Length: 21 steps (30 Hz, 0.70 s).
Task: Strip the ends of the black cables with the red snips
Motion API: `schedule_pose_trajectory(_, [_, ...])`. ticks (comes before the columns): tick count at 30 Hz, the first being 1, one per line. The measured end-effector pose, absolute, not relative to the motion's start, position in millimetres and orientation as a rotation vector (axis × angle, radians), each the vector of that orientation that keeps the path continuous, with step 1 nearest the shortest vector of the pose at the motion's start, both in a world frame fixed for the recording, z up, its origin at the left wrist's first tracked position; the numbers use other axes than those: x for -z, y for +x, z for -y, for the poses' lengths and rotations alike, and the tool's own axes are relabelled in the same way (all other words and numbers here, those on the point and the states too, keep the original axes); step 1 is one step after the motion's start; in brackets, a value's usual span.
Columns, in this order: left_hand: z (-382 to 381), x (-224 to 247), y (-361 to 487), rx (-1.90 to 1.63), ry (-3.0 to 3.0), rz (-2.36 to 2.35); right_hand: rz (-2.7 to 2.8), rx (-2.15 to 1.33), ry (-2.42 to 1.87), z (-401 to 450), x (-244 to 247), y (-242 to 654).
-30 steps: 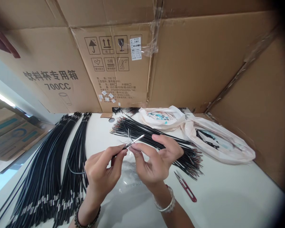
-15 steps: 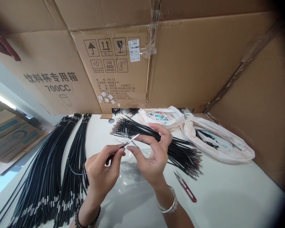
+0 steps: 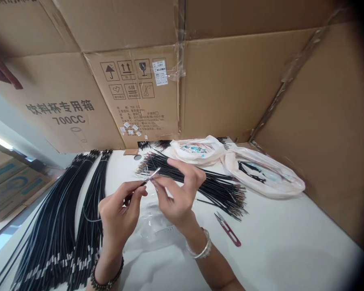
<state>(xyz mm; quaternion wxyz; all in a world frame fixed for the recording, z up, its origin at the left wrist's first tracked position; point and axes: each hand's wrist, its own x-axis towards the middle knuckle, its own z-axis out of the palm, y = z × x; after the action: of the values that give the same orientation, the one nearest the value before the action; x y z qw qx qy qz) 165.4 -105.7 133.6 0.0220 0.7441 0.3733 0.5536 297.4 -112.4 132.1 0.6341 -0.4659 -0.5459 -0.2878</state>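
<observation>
A black cable with a bright silver tip (image 3: 155, 173) points up and to the right between my two hands. My left hand (image 3: 121, 210) is closed, pinching the black part just below the tip. Thumb and index finger of my right hand (image 3: 178, 194) come together at the silver piece, with the other fingers raised. Whether that piece is a sleeve or bare shielding is too small to tell. Under my hands lies a clear plastic bag (image 3: 154, 230). Behind my right hand spreads a bundle of black cables (image 3: 218, 190) with coppery ends.
Long black cable bundles (image 3: 57, 202) with pale ends lie at the left. Red-handled thread snips (image 3: 227, 229) rest on the white table (image 3: 276, 242) at the right. Two white bags (image 3: 267, 190) with rolled rims hold small parts. Cardboard boxes (image 3: 218, 89) wall the back and right.
My right thumb and index finger have closed from apart onto the silver tip. Both hands appear further left as the camera view has shifted.
</observation>
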Motion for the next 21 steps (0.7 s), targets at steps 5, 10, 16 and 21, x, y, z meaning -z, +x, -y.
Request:
schedule_pose_trajectory(5, [106.0,-135.1,159.6,-1.315,2.325,-1.115,1.309,0.707,-1.163,121.8,-134.3,318.4])
schedule_pose_trajectory(10, [98.8,-127.9,157.5,-0.937,2.227,-0.950,1.353,0.762,-1.193,132.4,-133.4,322.7])
schedule_pose_trajectory(16, [92.2,-115.1,162.6,-1.028,1.844,-0.653,1.272,0.868,-0.959,136.9,-133.5,320.5])
schedule_pose_trajectory(21, [113.7,-119.1,155.3,-0.992,1.617,-0.479,1.236,0.947,-0.809,150.3,-138.6,320.5])
